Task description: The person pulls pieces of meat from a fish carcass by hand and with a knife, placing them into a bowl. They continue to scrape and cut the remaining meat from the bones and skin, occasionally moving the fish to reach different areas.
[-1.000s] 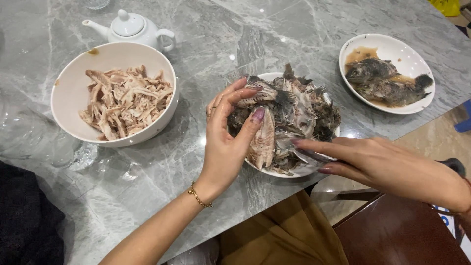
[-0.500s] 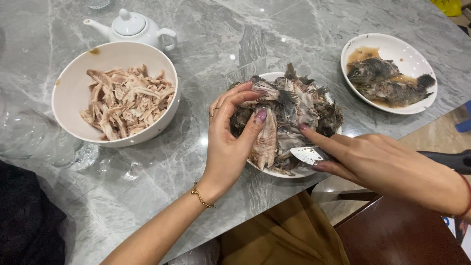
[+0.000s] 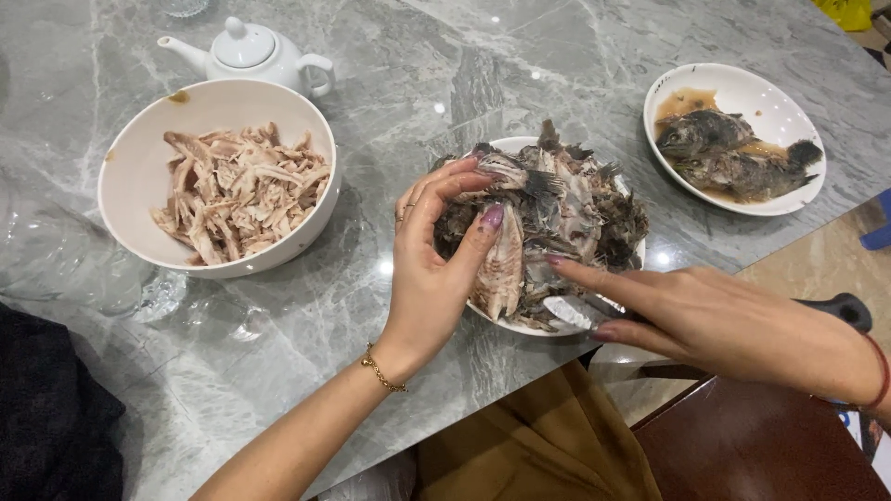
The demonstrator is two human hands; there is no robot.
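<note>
A white plate (image 3: 516, 327) near the table's front edge carries a pile of dark fish skin, fins and bones (image 3: 580, 209). My left hand (image 3: 434, 274) curls over the left side of the pile, thumb and fingers pinching a piece of fish. My right hand (image 3: 710, 320) reaches in from the right and grips a small metal utensil (image 3: 568, 311), whose tip lies at the plate's near edge under the pile.
On the left stands a large white bowl (image 3: 130, 172) of shredded pale fish meat, with a white teapot (image 3: 251, 51) behind it. A white plate (image 3: 747, 88) with whole cooked fish in sauce sits far right. A clear glass (image 3: 121, 288) stands near left. A wooden chair (image 3: 770, 445) is below the grey marble table.
My right hand has slid a little along the plate's near edge with the utensil. My left hand stays on the fish pile with almost no movement.
</note>
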